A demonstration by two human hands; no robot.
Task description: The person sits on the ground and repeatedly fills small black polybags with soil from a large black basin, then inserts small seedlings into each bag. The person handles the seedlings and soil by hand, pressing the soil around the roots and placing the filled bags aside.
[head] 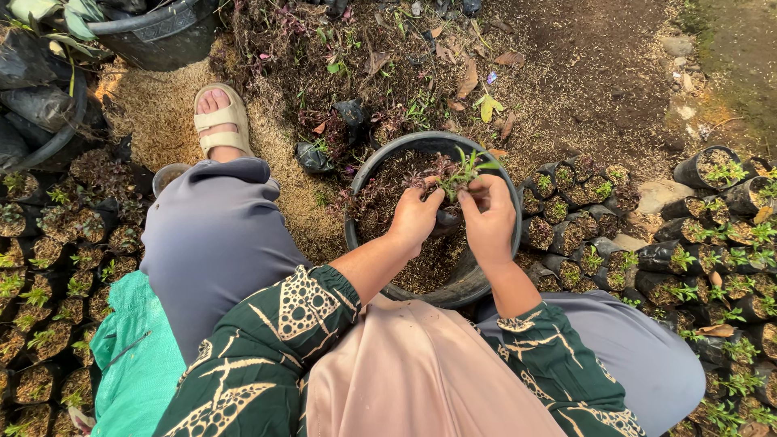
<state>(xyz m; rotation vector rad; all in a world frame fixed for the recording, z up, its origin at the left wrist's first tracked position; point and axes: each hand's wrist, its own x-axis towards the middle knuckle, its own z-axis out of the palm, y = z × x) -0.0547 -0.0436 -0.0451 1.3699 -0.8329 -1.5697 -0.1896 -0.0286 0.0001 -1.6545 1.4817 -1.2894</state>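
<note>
From the head view, the left hand [414, 217] and right hand [489, 217] met over a black basin [494, 267] of dark soil, both closed around a small black nursery bag [447, 218] holding a green seedling [464, 171]. The fingers pinched at the stem's base, apparently to keep it upright. Filled seedling bags [688, 267] stood packed in rows to the right, more on the left.

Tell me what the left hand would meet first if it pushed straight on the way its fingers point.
Probably the small black planting bag with the green seedling, which the left hand already touches. Just beyond is the right hand, over the round black tub of soil mix. Depth is unclear.
</note>
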